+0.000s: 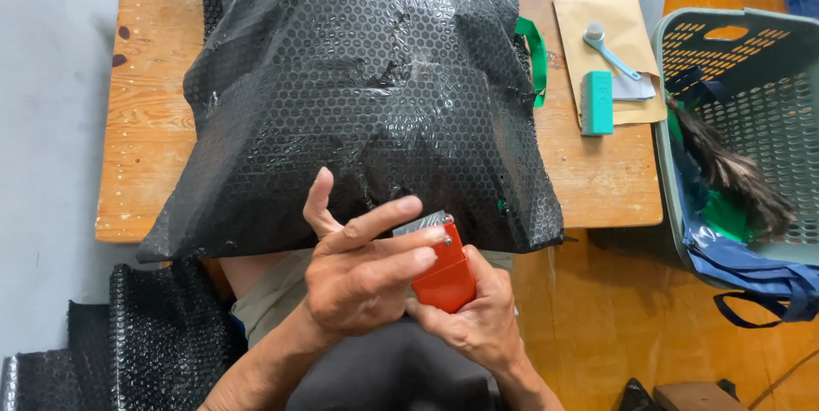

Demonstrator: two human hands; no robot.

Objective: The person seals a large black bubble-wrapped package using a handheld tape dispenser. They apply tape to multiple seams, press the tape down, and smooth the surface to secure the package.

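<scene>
Both hands [375, 279] around red tape cutter [444, 274], seemingly.

Large black bubble-wrapped package [367, 95] across the wooden table [145, 121]; flat tan envelope [610, 23] at its right.

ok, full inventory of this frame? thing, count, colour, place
bubble wrap sheet: 1, black, draped over most of the table
table: 1, light wood, centre
tape dispenser: 1, red with a grey metal blade, held in both hands at the near table edge
bubble wrap stack: 1 pile, black, lower left on the floor
envelope: 1, brown, right end of the table
block: 1, teal, on the envelope
scoop: 1, light blue, on the envelope
strap: 1, green, sticking out from under the sheet's right edge
basket: 1, grey-green, right of the table
bag: 1, navy, hanging out of the basket
left hand: fingers over the dispenser's blade end
right hand: gripping the dispenser from below
</scene>
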